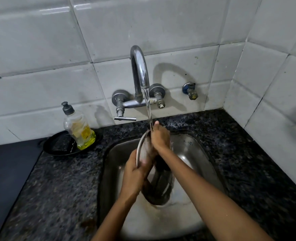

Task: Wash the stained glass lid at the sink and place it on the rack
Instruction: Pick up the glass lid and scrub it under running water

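Both hands on glass lid [142, 148] over sink [192, 150].
Left hand [135, 173] grips the rim — right hand [160, 139] pressed flat on its face, under running tap [140, 70].

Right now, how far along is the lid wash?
Done: tap is running and the glass lid is under the stream over the sink. In hand: left hand holds the lid on edge while right hand rubs its face. Left: finish rinsing and rack it; no rack is in view.

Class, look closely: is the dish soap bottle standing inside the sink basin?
No. The dish soap bottle stands on a dark round tray on the counter, to the left of the sink.
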